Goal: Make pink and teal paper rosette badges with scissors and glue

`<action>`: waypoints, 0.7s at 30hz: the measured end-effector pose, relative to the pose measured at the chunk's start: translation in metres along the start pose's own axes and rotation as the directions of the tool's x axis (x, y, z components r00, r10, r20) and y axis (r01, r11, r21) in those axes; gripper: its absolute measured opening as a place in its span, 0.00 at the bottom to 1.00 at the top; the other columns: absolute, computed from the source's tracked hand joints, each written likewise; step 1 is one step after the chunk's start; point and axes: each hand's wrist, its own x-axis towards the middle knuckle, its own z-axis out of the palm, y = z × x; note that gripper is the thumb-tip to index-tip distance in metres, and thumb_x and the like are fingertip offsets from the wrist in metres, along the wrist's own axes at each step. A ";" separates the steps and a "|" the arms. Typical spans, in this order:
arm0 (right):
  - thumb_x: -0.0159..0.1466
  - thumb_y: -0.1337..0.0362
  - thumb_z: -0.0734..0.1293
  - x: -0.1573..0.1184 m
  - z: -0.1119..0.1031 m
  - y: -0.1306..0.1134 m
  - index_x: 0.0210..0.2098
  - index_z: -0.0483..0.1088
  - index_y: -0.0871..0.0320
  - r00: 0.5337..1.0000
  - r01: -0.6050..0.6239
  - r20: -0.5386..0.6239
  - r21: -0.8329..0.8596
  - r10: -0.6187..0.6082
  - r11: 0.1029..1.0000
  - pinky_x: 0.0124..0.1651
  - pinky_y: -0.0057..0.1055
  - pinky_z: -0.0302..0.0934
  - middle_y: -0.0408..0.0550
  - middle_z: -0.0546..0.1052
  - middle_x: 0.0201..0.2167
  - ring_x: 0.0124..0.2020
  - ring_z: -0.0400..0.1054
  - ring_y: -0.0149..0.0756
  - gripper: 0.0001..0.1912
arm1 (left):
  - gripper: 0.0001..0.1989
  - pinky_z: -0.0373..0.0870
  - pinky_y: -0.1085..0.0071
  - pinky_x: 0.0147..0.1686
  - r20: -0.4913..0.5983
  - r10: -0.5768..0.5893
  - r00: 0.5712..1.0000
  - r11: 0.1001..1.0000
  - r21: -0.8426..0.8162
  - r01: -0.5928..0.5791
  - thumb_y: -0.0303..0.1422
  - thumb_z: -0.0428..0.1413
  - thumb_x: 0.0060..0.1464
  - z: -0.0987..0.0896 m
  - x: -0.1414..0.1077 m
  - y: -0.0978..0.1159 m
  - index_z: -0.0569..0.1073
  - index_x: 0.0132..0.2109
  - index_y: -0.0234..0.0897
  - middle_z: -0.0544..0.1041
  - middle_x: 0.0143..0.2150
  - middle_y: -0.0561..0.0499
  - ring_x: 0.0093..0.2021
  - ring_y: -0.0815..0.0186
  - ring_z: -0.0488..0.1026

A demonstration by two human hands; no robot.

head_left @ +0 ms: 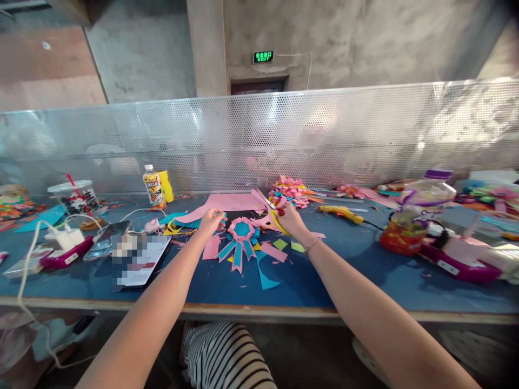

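Note:
My left hand (209, 223) is raised over the desk, its fingers closed on what looks like a small blue paper piece (224, 216). In my right hand (289, 218) is a pair of scissors (266, 198), the metal blades pointing up and to the left. Between my hands and a little nearer lies a pink and blue paper rosette (242, 229) with ribbon-like tails (237, 256) spread toward me. A large pink paper sheet (235, 202) lies behind it. Yellow strips lie beneath my right hand.
Paper scraps, including a blue piece (265, 274), surround the rosette. A yellow glue gun (341, 213) and a purple-lidded jar (421, 210) stand or lie to the right. At left are a tablet (148, 265), a phone (106, 240), a drink bottle (154, 188) and cables. A perforated metal screen (251, 140) borders the back.

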 end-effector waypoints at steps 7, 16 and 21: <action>0.44 0.60 0.70 -0.028 -0.012 -0.049 0.37 0.55 0.54 0.938 -0.030 0.284 0.633 -0.197 0.774 0.20 0.22 0.52 0.35 0.65 0.25 0.18 0.57 0.22 0.25 | 0.20 0.70 0.69 0.38 0.330 0.129 0.935 0.912 -0.409 0.019 0.33 0.60 0.47 0.011 -0.021 0.012 0.64 0.47 0.37 0.76 0.37 0.46 0.34 0.67 0.75; 0.46 0.61 0.72 -0.043 0.002 -0.053 0.37 0.55 0.57 0.797 0.019 0.486 0.573 -0.359 0.819 0.24 0.21 0.52 0.37 0.66 0.25 0.23 0.59 0.23 0.25 | 0.21 0.70 0.69 0.41 0.217 0.149 0.965 0.741 -0.670 0.036 0.23 0.59 0.44 0.007 -0.018 0.017 0.65 0.47 0.38 0.74 0.32 0.53 0.32 0.71 0.74; 0.48 0.60 0.70 -0.042 -0.003 -0.051 0.37 0.55 0.56 0.783 0.031 0.503 0.556 -0.366 0.831 0.23 0.22 0.51 0.37 0.65 0.25 0.23 0.58 0.24 0.23 | 0.18 0.70 0.74 0.34 -0.013 0.128 0.992 0.717 -0.690 -0.101 0.22 0.59 0.40 -0.001 -0.005 0.013 0.67 0.41 0.38 0.70 0.27 0.57 0.28 0.74 0.72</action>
